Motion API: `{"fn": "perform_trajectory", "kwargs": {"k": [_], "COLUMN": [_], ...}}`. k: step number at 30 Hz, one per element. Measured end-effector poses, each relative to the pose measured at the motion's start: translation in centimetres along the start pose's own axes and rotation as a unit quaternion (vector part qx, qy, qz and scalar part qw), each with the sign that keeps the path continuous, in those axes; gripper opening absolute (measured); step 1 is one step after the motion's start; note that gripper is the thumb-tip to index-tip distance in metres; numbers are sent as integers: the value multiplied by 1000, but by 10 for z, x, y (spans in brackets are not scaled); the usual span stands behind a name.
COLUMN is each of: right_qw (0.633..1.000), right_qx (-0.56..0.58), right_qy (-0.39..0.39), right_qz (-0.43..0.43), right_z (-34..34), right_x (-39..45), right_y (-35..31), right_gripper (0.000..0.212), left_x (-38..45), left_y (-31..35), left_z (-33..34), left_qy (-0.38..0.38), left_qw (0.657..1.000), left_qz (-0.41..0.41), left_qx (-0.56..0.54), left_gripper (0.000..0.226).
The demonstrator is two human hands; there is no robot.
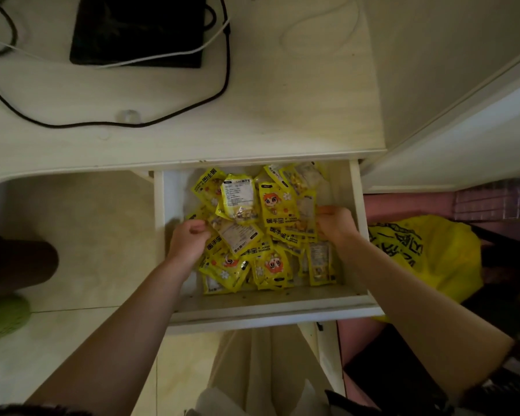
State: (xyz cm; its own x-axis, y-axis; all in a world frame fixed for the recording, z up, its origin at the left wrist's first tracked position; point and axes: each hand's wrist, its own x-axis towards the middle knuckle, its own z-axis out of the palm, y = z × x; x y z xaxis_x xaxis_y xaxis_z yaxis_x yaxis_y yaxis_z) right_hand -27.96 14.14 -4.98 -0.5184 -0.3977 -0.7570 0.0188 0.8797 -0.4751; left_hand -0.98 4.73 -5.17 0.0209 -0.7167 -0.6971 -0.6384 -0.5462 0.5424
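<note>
A white drawer [267, 309] is pulled out from under a pale desk. It holds a loose heap of several yellow hand-warmer packets [278, 205]. My left hand [189, 240] reaches into the left side of the heap, fingers curled round packets there. My right hand [336, 222] is at the right side, fingers curled into the packets by the drawer's right wall. What exactly each hand's fingers hold is partly hidden by the hands themselves.
The desk top [267, 115] carries a black flat device [138, 28], a black cable [222, 70] and a white cable. A yellow plastic bag [427, 250] lies on the floor to the right. A green slipper [3, 318] is at the left.
</note>
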Motion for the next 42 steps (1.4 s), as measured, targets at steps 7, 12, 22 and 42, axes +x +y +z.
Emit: {"fn": "perform_trajectory", "kwargs": {"k": [7, 12, 22, 42], "right_qw": [999, 999, 940, 891], "right_qx": [-7, 45, 313, 393], "right_qy": [-9, -6, 20, 29], "right_qz": [-34, -26, 133, 225], "right_z": [-5, -5, 2, -2], "right_x": [-61, -113, -162, -135], "right_y": [20, 54, 111, 104], "right_gripper": [33, 20, 11, 24], "left_x": [-49, -99, -150, -130], "left_y": [-28, -50, -106, -96], "left_z": [-15, -30, -45, -31], "left_qy": [-35, -55, -70, -121], "left_qw": [997, 985, 967, 877], "left_qz": [14, -12, -111, -240], "left_qx": [-66, -165, -218, -399], "left_gripper": [25, 16, 22, 32]}}
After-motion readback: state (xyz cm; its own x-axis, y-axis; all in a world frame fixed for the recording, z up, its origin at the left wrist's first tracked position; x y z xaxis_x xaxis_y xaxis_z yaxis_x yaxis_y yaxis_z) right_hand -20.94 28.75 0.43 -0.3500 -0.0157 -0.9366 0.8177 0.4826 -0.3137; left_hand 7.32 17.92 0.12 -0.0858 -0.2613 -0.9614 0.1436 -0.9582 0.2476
